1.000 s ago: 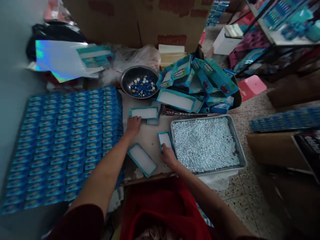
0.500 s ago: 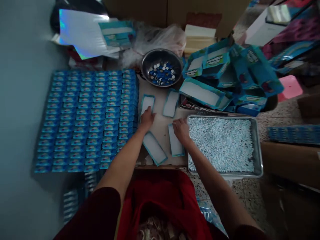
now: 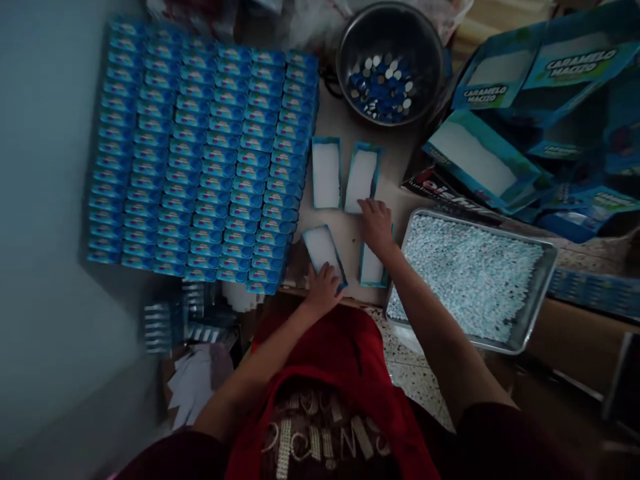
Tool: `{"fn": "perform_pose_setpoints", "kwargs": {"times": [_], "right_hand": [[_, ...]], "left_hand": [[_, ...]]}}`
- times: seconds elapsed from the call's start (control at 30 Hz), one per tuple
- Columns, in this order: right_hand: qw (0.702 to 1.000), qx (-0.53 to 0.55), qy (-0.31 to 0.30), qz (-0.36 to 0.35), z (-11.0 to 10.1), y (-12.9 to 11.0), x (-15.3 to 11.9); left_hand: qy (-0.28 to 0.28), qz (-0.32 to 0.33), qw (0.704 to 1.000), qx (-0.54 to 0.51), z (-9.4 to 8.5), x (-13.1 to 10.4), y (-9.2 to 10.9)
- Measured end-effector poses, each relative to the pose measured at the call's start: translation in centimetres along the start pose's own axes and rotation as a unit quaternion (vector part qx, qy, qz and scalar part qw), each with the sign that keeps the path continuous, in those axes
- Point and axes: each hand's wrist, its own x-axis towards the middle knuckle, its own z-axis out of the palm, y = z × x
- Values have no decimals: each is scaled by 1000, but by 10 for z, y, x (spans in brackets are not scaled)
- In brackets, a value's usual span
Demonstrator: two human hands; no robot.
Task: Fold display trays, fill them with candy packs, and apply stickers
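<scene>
Head view: the left hand [image 3: 325,287], fingers loosely spread, touches the front-left open box [image 3: 320,245] near the table [image 3: 351,257]'s front edge; a careless push could tip it off. Half-curled, the right hand [image 3: 377,230] touches the back-right open box [image 3: 361,179]'s near end; whether either grips, I cannot tell.

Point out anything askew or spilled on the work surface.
The near-left open box, under the left hand, sits askew, slanting while the far-left box beyond it lies nearly straight. I see no spill around the tray of pale pieces.
</scene>
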Motion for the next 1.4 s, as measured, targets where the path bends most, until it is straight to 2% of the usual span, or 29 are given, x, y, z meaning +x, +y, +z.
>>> {"fn": "perform_pose_setpoints", "kwargs": {"times": [0.07,0.1,0.17,0.23,0.33,0.4,0.43,0.5,0.57,0.63,0.7,0.77,0.83,0.9,0.97,1.13,1.23,1.33,1.4], "right_hand": [[998,19,33,42,4,-4,-44],[997,28,25,63,9,-8,-69],[992,31,-49,110,22,-15,-112],[980,40,-133,145,36,-23,-137],[968,59,-193,153,48,-31,-132],[971,64,-179,142,48,-35,-116],[977,65,-152,138,46,-38,-110],[988,73,-59,124,40,-47,-108],[992,104,32,65,34,-68,-120],[985,150,69,-49,33,-103,-135],[972,164,67,-154,37,-147,-143],[967,136,51,-210,46,-190,-139],[967,99,29,-235,59,-221,-128],[966,76,10,-249,72,-237,-119],[967,65,7,-247,82,-243,-118],[984,33,26,-175,82,-268,-130],[991,-24,27,-131,77,-290,-119],[989,-64,25,-128,72,-297,-103],[986,-52,16,-159,63,-289,-101]], "left_hand": [[-23,24,999,9,0,-7,-15],[-30,35,999,18,-3,-11,-23],[-30,59,997,42,-10,-17,-41],[-22,78,995,66,-17,-19,-54],[-10,71,994,80,-22,-11,-65],[10,60,996,71,-21,-9,-64],[29,57,996,61,-19,-13,-62],[88,57,994,31,-15,-33,-58],[180,39,983,-3,-11,-68,-60],[292,-25,956,-17,-12,-103,-75],[363,-102,926,-11,-19,-124,-102],[357,-123,926,-6,-28,-126,-135],[307,-95,947,-14,-36,-116,-164],[272,-70,959,-29,-37,-106,-182],[263,-61,962,-46,-32,-102,-192],[286,-37,953,-96,-20,-116,-201],[382,-62,915,-112,-14,-137,-198],[467,-101,869,-126,8,-169,-171],[454,-102,872,-152,35,-190,-141]]}}
